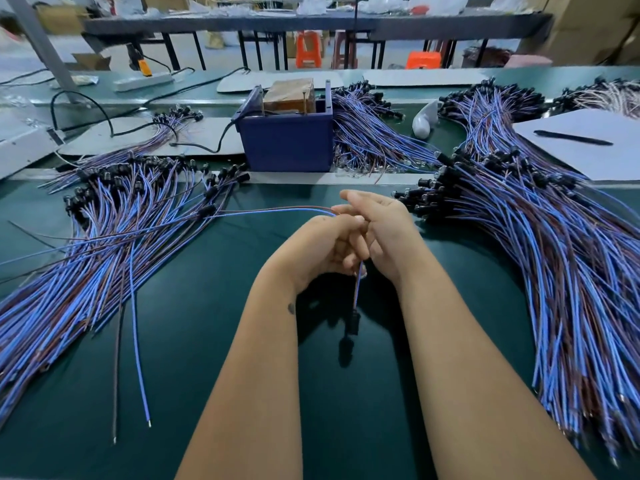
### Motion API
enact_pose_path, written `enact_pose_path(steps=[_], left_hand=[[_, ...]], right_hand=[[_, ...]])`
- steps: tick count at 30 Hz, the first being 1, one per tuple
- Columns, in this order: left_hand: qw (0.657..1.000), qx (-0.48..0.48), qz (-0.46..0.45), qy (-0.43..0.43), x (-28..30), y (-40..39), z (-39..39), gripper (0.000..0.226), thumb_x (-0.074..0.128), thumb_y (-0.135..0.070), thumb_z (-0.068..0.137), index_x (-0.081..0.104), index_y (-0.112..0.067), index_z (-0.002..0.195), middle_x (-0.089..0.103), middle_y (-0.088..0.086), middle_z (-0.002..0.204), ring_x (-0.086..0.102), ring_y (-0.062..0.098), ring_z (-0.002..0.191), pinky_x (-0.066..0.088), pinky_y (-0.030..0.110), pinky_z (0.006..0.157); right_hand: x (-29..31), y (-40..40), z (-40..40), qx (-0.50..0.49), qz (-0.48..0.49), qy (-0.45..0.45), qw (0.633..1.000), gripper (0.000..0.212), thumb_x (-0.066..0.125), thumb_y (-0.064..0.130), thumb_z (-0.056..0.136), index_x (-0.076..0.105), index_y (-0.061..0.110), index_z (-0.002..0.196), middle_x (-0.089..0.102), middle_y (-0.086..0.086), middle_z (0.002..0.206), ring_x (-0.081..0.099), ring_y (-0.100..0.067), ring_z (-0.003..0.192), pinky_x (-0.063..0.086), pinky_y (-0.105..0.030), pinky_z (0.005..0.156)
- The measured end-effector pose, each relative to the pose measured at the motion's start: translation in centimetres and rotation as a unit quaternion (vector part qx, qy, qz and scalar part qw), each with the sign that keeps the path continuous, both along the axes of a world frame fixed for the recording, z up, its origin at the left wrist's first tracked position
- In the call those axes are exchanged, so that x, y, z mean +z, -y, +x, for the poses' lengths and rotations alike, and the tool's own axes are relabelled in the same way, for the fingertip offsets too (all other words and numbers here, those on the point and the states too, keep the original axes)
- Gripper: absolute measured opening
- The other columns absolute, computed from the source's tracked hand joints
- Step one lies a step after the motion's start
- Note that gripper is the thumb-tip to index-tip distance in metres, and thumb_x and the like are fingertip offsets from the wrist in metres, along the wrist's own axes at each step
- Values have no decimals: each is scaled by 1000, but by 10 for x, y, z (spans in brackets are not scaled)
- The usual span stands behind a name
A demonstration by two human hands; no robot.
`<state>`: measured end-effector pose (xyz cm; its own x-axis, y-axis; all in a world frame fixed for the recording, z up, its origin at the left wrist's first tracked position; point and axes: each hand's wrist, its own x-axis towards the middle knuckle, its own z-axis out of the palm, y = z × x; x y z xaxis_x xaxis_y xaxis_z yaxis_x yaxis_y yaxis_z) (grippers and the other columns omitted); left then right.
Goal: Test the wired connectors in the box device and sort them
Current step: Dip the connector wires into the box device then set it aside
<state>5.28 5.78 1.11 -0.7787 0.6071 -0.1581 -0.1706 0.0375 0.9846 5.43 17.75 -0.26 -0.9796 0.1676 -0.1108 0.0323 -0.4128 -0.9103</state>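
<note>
Head view: both the left hand (325, 247) and right hand (381, 233) pinch a wired connector (353, 322) whose plug dangles toward the person, while the box device (287, 140) sits straight ahead across the table (214, 306), roughly equally near either hand

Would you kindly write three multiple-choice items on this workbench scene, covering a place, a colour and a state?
1. Where is the pen?
A. on the white sheet at right
B. inside the blue box
C. on the green mat

2. What colour is the box device?
A. orange
B. dark blue
C. white

3. What hangs below the hands?
A. nothing
B. a wired connector
C. a pen

Answers: 1 A, it lies across the sheet. 2 B, its walls are dark blue. 3 B, the left hand and right hand hold its wires.
</note>
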Motion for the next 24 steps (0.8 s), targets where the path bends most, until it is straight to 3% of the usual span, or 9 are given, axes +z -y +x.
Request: enact_pose_path(steps=[3, 6, 10, 13, 15, 17, 20, 24], left_hand=[[998, -31, -46, -20, 2, 0, 0, 46, 40, -19, 101, 60, -8, 62, 58, 4, 57, 51, 12, 48, 45, 22, 55], [1000, -10, -28, 5, 2, 4, -2, 34, 44, -18, 99, 64, -10, 73, 62, 7, 64, 62, 14, 57, 53, 22, 60], [978, 210, 12, -3, -4, 5, -14, 22, 47, -19, 101, 64, -12, 90, 65, 3, 70, 66, 13, 61, 55, 21, 59], [957, 284, 55, -36, -12, 9, -21, 19, 48, -17, 102, 64, -13, 93, 65, 4, 84, 65, 13, 73, 54, 22, 63], [947, 309, 77, -49, -15, 11, -22, 19, 51, -11, 100, 66, -12, 89, 64, 2, 77, 65, 10, 67, 54, 21, 63], [941, 324, 84, -55, -16, 12, -23, 17, 54, -8, 98, 69, -11, 90, 64, -1, 69, 63, 6, 59, 54, 20, 59], [946, 310, 67, -65, -19, 11, -23, 17, 56, -10, 97, 71, -14, 91, 66, -5, 71, 64, 6, 63, 55, 21, 61], [945, 309, 60, -94, -22, 8, -21, 21, 50, -14, 101, 66, -20, 90, 67, -2, 80, 66, 9, 71, 56, 24, 62]], right_hand=[[0, 1, 3, 13, 32, -10, 999, 11, 64, 7, 91, 62, 6, 103, 69, -9, 71, 44, -25, 46, 44, -25, 33], [-1, 1, 2, -41, 34, -47, 997, 18, 64, -2, 89, 64, 10, 102, 66, -6, 69, 56, -19, 53, 52, -26, 48], [-1, 0, -1, -67, 2, -89, 994, 22, 61, -11, 87, 64, 8, 98, 64, -5, 82, 63, -13, 64, 56, -23, 72], [-4, 10, -1, -49, 124, -64, 989, 22, 68, -8, 84, 64, 6, 99, 64, -12, 91, 66, -20, 75, 57, -28, 80], [-6, 17, 0, -38, 202, -40, 978, 19, 73, -3, 81, 66, 6, 96, 68, -17, 94, 66, -24, 81, 57, -35, 85], [-7, 21, 1, -32, 251, -34, 967, 10, 74, 4, 82, 68, 11, 85, 72, -18, 90, 69, -27, 80, 57, -39, 85], [-7, 21, 1, -19, 294, -47, 954, 16, 70, 7, 86, 70, 19, 75, 72, -7, 76, 69, -20, 71, 57, -40, 81], [-7, 21, 1, -67, 281, -60, 956, 18, 66, 7, 89, 69, 18, 76, 67, 5, 64, 62, -7, 57, 52, -22, 60]])
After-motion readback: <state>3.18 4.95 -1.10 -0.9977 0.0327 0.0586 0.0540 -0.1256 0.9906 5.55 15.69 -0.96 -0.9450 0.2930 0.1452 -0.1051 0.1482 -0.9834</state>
